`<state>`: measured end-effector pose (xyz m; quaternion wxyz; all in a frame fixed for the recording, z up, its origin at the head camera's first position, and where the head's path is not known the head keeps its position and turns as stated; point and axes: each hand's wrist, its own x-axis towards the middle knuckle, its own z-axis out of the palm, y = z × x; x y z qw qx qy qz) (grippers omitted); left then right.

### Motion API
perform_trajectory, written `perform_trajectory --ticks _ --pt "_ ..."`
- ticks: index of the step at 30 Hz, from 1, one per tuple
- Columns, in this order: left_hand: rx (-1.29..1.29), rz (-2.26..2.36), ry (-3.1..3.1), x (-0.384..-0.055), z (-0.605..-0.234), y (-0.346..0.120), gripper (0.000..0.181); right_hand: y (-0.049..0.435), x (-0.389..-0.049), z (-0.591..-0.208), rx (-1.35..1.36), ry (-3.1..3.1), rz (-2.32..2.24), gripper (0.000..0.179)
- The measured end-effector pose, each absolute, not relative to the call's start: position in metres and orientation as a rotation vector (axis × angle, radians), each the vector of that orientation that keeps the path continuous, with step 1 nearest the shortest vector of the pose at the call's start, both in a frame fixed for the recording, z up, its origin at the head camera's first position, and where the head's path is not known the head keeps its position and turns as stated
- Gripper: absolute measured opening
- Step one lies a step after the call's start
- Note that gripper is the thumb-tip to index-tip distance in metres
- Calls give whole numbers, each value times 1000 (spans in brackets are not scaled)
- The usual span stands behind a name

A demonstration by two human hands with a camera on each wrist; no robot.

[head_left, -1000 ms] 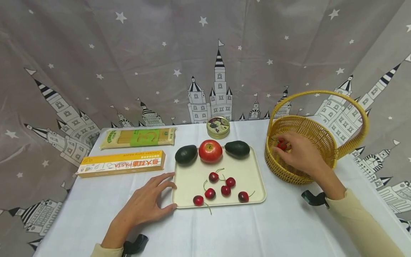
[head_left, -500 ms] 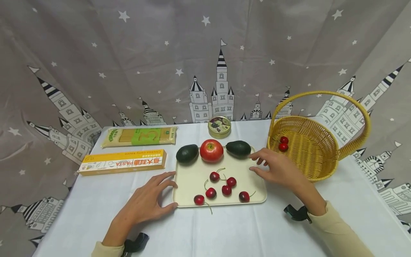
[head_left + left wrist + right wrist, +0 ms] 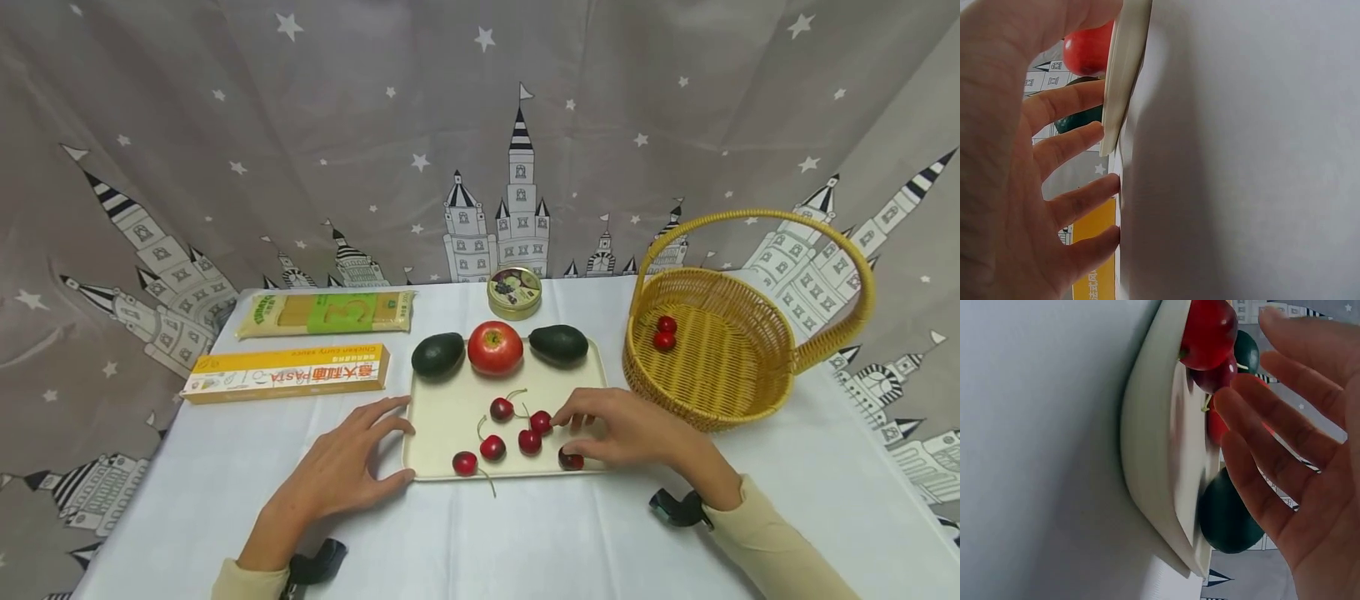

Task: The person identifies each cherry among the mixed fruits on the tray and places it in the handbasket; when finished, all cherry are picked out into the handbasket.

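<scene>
My left hand [image 3: 337,462] rests at the left edge of a cream tray [image 3: 442,412], fingers spread and thumb at the near corner. In the left wrist view, the fingertips reach the tray's rim [image 3: 1125,69]. On the tray lie several dark red cherries with stems, a red tomato-like fruit [image 3: 495,349] and two avocados, one left [image 3: 437,356] and one right [image 3: 558,344]. Over the tray's right part is my right hand [image 3: 630,429], thumb at the front right cherry [image 3: 570,460], index fingertip beside another cherry [image 3: 540,422]. The right wrist view shows its fingers apart around nothing.
A yellow wicker basket [image 3: 750,400] with an arched handle stands right of the tray, two red cherries [image 3: 664,333] inside. At the left lie a pasta box [image 3: 288,372] and a noodle packet [image 3: 326,314]. A round tin [image 3: 514,292] stands behind the tray.
My right hand has come left and nearer, from inside the basket to the cherries on the tray's right part. The cherries in the basket are uncovered. My left hand has stayed at the tray.
</scene>
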<state>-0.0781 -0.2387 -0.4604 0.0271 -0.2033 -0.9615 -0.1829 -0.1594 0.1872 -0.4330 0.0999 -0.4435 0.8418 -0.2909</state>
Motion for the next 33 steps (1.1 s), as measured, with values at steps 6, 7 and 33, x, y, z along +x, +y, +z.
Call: perform_trajectory --ticks 6,7,33 --pt "-630 -557 -2981 -80 -460 -240 44 185 -158 -437 -1329 2427 -864 31" --pt "-630 -555 -2982 -80 -460 -240 45 184 -158 -437 -1328 2421 -862 32" --pt "-641 -563 -2965 -77 -459 -239 42 195 -161 -419 -1357 2543 -907 29"
